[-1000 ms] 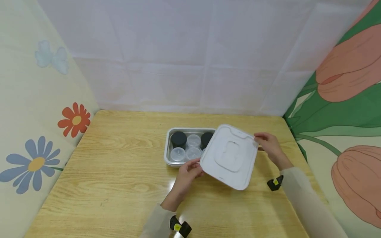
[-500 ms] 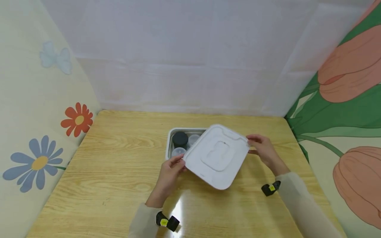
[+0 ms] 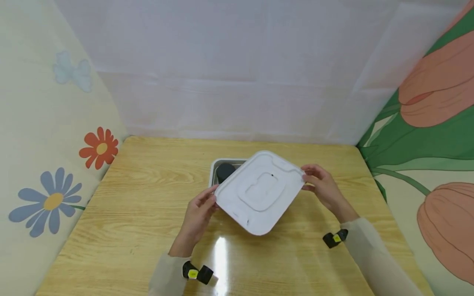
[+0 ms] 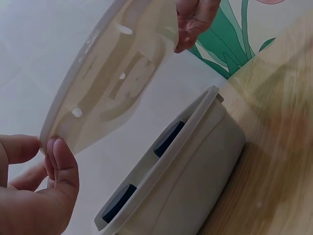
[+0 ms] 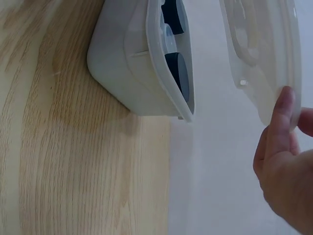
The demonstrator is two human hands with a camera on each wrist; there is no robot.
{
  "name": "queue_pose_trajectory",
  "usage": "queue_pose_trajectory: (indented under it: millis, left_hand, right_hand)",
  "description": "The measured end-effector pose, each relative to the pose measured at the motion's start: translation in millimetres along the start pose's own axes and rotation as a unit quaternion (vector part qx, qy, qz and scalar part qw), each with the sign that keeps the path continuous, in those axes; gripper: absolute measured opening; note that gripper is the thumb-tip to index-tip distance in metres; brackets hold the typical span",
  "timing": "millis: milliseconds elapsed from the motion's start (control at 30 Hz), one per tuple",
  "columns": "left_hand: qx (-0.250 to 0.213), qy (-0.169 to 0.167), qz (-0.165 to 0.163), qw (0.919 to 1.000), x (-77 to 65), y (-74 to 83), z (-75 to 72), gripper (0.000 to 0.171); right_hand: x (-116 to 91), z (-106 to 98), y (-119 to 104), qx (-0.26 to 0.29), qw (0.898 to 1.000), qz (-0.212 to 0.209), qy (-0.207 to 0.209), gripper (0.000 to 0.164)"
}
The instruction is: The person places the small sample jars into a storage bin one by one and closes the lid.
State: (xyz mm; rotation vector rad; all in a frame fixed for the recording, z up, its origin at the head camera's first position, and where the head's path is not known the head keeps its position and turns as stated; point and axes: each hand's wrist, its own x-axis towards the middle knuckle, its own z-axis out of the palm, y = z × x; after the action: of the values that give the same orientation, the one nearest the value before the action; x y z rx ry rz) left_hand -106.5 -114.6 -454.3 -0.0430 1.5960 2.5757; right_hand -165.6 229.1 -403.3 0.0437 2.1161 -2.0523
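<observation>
A white rectangular lid (image 3: 261,191) is held tilted above a white storage box (image 3: 213,174), turned at an angle to it. My left hand (image 3: 198,213) pinches the lid's left corner between thumb and fingers. At the opposite corner my right hand (image 3: 322,185) pinches the edge, thumb on one face and fingers on the other. Both wrist views show a gap between lid and box rim. Inside the box stand jars with black lids (image 5: 177,73) and a clear-topped jar (image 5: 168,38). In the head view the lid hides most of the box; one black jar lid (image 3: 225,171) shows.
The box stands on a wood-grain table (image 3: 148,197) towards its back edge. Behind it hangs a white cloth backdrop (image 3: 222,82). Flower-printed panels flank the table, with an orange tulip panel (image 3: 437,164) at the right.
Both hands have carried the lid leftward over the box, so it now covers most of the jars in the head view. The left hand has moved further left than the right.
</observation>
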Motion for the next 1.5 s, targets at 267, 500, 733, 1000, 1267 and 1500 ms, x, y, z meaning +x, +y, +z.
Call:
queue_pose_trajectory:
  millis: [267, 500, 733, 1000, 1267, 1500]
  left_hand:
    - [0.001, -0.012, 0.042, 0.9990, 4.6, 2.1, -7.3, 0.041]
    - [0.011, -0.001, 0.034, 0.9994, 5.3, 7.1, -14.2, 0.046]
    - [-0.036, -0.075, 0.049, 0.9954, 7.9, 10.3, -21.8, 0.037]
    - [0.007, -0.059, 0.022, 0.9980, 13.6, 11.5, -21.8, 0.047]
    - [0.073, 0.012, -0.052, 0.9959, 17.9, 16.7, -16.7, 0.046]
    - [0.118, 0.044, -0.042, 0.9912, 17.2, 15.9, -13.2, 0.035]
  right_hand:
    - [-1, 2, 0, 0.043, 0.997, -0.049, -0.033, 0.020]
    - [0, -1, 4, 0.044, 0.988, -0.111, -0.100, 0.024]
    - [1, -5, 5, 0.017, 0.987, -0.127, -0.095, 0.025]
    - [3, -7, 1, 0.014, 0.989, -0.126, -0.075, 0.022]
    - [5, -5, -9, 0.012, 0.992, -0.118, -0.050, 0.019]
    - [11, 0, -21, 0.035, 0.992, -0.120, -0.030, 0.018]
